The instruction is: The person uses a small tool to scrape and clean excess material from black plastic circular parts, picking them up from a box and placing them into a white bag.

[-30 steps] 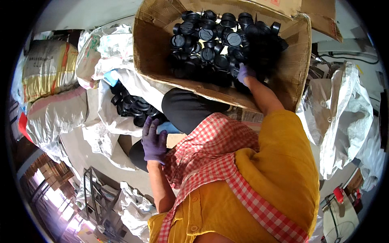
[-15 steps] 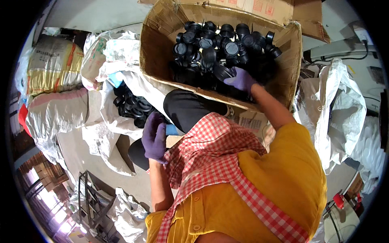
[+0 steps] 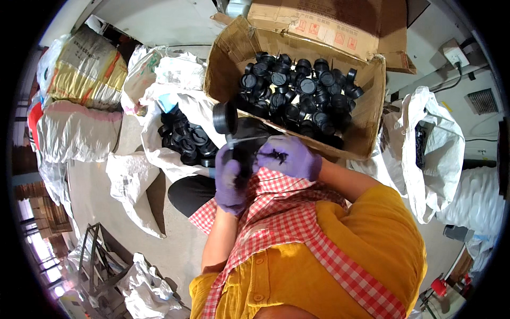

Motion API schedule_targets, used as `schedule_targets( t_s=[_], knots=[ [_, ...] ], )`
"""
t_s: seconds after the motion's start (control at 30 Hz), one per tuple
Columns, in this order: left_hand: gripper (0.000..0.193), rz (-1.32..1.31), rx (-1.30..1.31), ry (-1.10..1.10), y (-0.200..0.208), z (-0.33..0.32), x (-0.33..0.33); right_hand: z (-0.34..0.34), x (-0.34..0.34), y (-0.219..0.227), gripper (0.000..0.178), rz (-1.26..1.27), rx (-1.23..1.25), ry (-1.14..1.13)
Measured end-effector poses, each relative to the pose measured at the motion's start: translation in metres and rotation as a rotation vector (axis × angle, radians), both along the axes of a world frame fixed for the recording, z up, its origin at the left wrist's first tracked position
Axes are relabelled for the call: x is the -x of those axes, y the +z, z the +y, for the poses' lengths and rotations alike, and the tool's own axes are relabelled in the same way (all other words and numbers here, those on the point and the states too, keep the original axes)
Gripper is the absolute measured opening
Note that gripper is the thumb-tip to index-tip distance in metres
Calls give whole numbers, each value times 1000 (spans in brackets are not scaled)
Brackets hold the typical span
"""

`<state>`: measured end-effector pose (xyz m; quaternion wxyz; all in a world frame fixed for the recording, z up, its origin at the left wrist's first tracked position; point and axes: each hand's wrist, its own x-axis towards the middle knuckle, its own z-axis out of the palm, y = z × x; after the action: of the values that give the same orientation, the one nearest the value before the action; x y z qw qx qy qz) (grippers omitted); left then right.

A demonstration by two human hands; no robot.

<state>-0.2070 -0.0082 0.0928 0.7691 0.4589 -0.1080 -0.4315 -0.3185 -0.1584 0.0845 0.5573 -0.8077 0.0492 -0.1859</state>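
Note:
Above my lap, my left hand in a purple glove is closed around a black plastic cap. The cap's round lid sticks up past the fingers, and its lower part is dark and partly hidden by the hand. Close beside it, my right hand, gloved too, has its fingers curled in. Small dark bits show at its fingertips; what it grips I cannot make out. A thin pale streak runs between the hands. Many similar black caps fill the cardboard box just beyond.
To the left, an open white sack holds black ring-like parts. Stuffed sacks stand farther left. Another open white sack is at right. A metal frame stands at lower left, and a power socket at upper right.
My right hand has come out of the box, back to my lap beside the left. The left hand, empty before, now grips a black cap. The whole view has shifted slightly.

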Motion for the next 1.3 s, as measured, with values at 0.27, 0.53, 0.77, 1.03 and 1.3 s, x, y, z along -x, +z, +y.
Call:
schedule_targets(
  t_s=[0.27, 0.53, 0.77, 1.03, 1.3],
  knots=[
    [80, 303, -43, -534, -8, 53, -14, 17, -7, 27, 59, 197, 338, 331],
    [77, 652, 214, -569, -26, 80, -33, 19, -3, 36, 59, 120, 355, 526],
    [76, 718, 199, -646, -8, 81, -20, 29, -15, 36, 51, 12, 486, 515],
    [58, -334, -340, -724, 7, 91, -21, 38, -19, 38, 33, 202, 559, 485],
    [42, -1861, -290, -693, 60, 104, -29, 42, -28, 46, 29, 897, -369, 916]
  ],
)
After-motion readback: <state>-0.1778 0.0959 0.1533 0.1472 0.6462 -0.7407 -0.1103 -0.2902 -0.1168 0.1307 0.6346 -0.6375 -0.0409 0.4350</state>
